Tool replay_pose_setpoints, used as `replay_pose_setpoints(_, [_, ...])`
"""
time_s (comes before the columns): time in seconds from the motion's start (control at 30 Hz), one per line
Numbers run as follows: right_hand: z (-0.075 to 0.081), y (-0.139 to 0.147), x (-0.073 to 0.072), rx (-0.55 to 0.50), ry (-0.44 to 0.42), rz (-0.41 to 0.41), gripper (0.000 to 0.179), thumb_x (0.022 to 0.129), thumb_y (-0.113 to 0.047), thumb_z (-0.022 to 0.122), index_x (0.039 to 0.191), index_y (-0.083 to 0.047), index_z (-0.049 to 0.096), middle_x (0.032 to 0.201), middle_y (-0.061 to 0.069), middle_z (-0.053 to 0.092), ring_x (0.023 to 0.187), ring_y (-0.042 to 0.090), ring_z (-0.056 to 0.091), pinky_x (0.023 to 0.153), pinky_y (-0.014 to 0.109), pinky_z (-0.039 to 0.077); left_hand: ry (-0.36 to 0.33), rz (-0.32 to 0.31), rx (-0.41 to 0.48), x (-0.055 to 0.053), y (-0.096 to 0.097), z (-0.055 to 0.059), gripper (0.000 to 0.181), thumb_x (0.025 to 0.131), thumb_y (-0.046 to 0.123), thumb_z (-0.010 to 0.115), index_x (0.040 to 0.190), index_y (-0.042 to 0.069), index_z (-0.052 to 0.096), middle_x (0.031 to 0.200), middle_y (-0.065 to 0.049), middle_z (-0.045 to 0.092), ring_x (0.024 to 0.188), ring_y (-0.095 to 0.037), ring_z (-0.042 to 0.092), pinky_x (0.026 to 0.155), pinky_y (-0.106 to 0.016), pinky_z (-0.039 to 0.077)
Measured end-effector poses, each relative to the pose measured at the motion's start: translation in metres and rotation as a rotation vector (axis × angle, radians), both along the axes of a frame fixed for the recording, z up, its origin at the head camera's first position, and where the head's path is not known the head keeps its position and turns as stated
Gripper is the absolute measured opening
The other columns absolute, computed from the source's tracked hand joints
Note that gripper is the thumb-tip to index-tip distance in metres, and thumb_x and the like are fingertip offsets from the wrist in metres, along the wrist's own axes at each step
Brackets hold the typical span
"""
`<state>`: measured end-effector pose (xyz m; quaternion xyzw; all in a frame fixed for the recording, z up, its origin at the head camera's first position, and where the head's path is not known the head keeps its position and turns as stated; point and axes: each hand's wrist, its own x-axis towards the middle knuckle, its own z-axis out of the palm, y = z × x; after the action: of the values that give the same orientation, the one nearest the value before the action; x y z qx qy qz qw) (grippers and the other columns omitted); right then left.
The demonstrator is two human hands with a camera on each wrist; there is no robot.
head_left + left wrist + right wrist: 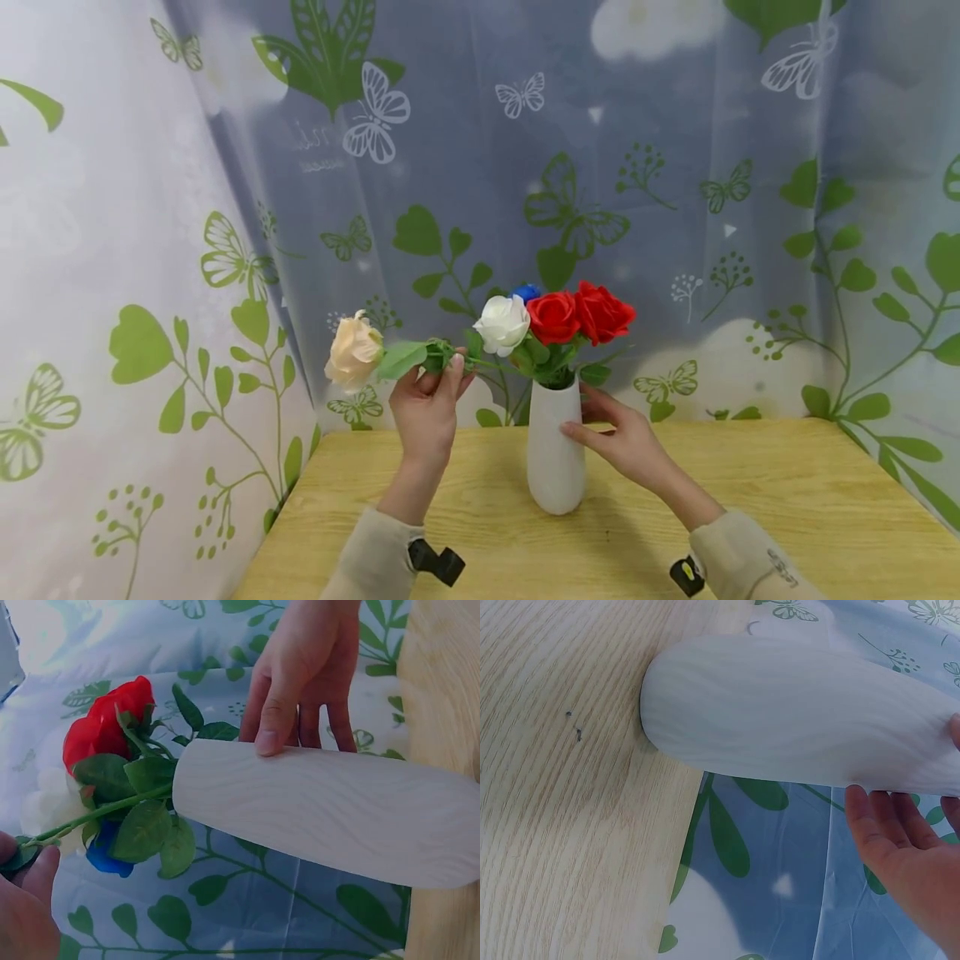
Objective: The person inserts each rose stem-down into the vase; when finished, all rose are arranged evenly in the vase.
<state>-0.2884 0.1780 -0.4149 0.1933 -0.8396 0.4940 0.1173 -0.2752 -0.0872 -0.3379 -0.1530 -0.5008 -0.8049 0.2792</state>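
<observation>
My left hand (427, 412) pinches the leafy stem of a peach rose (354, 352), its bloom pointing left. In the left wrist view the green stem (97, 811) runs from my left fingers toward the vase mouth; whether its tip is inside, I cannot tell. A tall white vase (557, 450) with a wavy surface stands upright on the table. My right hand (622, 437) holds it near the top, thumb on the front and fingers along the right side. In the vase are two red roses (553, 317), a white rose (502, 325) and a blue rose (525, 292), partly hidden.
The wooden table (465, 542) has its back edge close behind the vase. A printed curtain (465, 167) with leaves and butterflies hangs behind it and along the sides. Each wrist wears a black strap device (437, 563).
</observation>
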Motion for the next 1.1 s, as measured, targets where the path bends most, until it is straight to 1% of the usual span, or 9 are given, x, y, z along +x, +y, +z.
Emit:
replay_pose_setpoints(0.17, [0.0, -0.001, 0.0, 0.005, -0.003, -0.012, 0.074, 0.097, -0.033, 0.079, 0.161, -0.016, 0.046, 0.13, 0.013, 0.074, 0.116, 0.03, 0.072, 0.088, 0.035, 0.063, 0.094, 0.012, -0.118, -0.001, 0.007, -0.001, 0.026, 0.094, -0.012, 0.069, 0.119, -0.017, 0.066, 0.104, -0.021, 0.08, 0.099, -0.017, 0.079, 0.085, -0.036, 0.066])
replay_pose_setpoints(0.3, [0.001, -0.001, 0.001, 0.012, -0.005, -0.019, 0.074, 0.097, -0.034, 0.078, 0.161, -0.016, 0.045, 0.13, 0.013, 0.074, 0.117, 0.03, 0.072, 0.089, 0.038, 0.064, 0.098, 0.023, -0.19, -0.004, 0.013, -0.005, 0.024, 0.091, -0.013, 0.069, 0.114, -0.019, 0.068, 0.104, -0.037, 0.074, 0.088, -0.01, 0.078, 0.08, -0.03, 0.066])
replay_pose_setpoints(0.4, [0.001, -0.001, 0.001, 0.012, -0.007, -0.018, 0.075, 0.097, -0.034, 0.078, 0.161, -0.016, 0.045, 0.13, 0.013, 0.074, 0.117, 0.03, 0.072, 0.09, 0.039, 0.064, 0.089, 0.026, -0.228, -0.006, 0.018, -0.006, 0.02, 0.09, -0.012, 0.069, 0.109, -0.018, 0.07, 0.098, -0.04, 0.072, 0.078, -0.008, 0.077, 0.075, -0.027, 0.066])
replay_pose_setpoints(0.5, [0.001, -0.001, 0.001, 0.01, -0.01, -0.015, 0.074, 0.097, -0.034, 0.078, 0.161, -0.015, 0.045, 0.131, 0.014, 0.073, 0.118, 0.031, 0.072, 0.09, 0.04, 0.064, 0.095, 0.021, -0.26, -0.007, 0.021, -0.006, 0.015, 0.089, -0.012, 0.069, 0.103, -0.018, 0.071, 0.089, -0.04, 0.072, 0.071, -0.006, 0.074, 0.07, -0.024, 0.064])
replay_pose_setpoints(0.67, [0.001, -0.001, 0.001, 0.009, -0.007, -0.011, 0.074, 0.098, -0.034, 0.078, 0.161, -0.015, 0.045, 0.132, 0.014, 0.073, 0.118, 0.032, 0.071, 0.089, 0.04, 0.064, 0.114, 0.043, -0.371, -0.009, 0.027, -0.006, 0.013, 0.089, -0.009, 0.069, 0.099, -0.016, 0.073, 0.081, -0.036, 0.072, 0.056, 0.0, 0.06, 0.054, -0.015, 0.049])
replay_pose_setpoints(0.73, [0.0, -0.001, 0.001, 0.008, -0.007, -0.012, 0.074, 0.098, -0.035, 0.078, 0.161, -0.016, 0.045, 0.132, 0.014, 0.073, 0.119, 0.032, 0.071, 0.088, 0.041, 0.064, 0.116, 0.07, -0.44, -0.01, 0.03, -0.006, 0.013, 0.088, -0.006, 0.071, 0.098, -0.013, 0.076, 0.081, -0.032, 0.075, 0.057, 0.002, 0.059, 0.053, -0.014, 0.047])
replay_pose_setpoints(0.8, [0.0, -0.001, 0.001, 0.006, -0.008, -0.013, 0.075, 0.097, -0.035, 0.078, 0.161, -0.016, 0.044, 0.132, 0.014, 0.073, 0.119, 0.033, 0.071, 0.089, 0.041, 0.064, 0.12, 0.092, -0.506, -0.011, 0.033, -0.007, 0.011, 0.088, -0.004, 0.073, 0.095, -0.011, 0.077, 0.081, -0.028, 0.076, 0.059, 0.001, 0.062, 0.056, -0.015, 0.051])
replay_pose_setpoints(0.97, [0.0, -0.001, 0.001, 0.009, -0.007, -0.006, 0.075, 0.098, -0.035, 0.077, 0.162, -0.016, 0.043, 0.133, 0.014, 0.072, 0.119, 0.032, 0.071, 0.089, 0.042, 0.064, 0.153, 0.117, -0.612, -0.014, 0.038, -0.008, 0.009, 0.09, -0.001, 0.076, 0.097, -0.007, 0.077, 0.084, -0.021, 0.079, 0.069, -0.021, 0.075, 0.063, -0.02, 0.059])
replay_pose_setpoints(1.1, [0.0, -0.001, 0.001, 0.005, 0.001, -0.003, 0.073, 0.098, -0.033, 0.077, 0.161, -0.016, 0.044, 0.132, 0.014, 0.073, 0.118, 0.031, 0.072, 0.089, 0.039, 0.063, 0.138, 0.127, -0.684, -0.015, 0.042, -0.007, 0.012, 0.091, 0.003, 0.078, 0.102, -0.003, 0.079, 0.09, -0.018, 0.081, 0.077, -0.034, 0.078, 0.066, -0.022, 0.061])
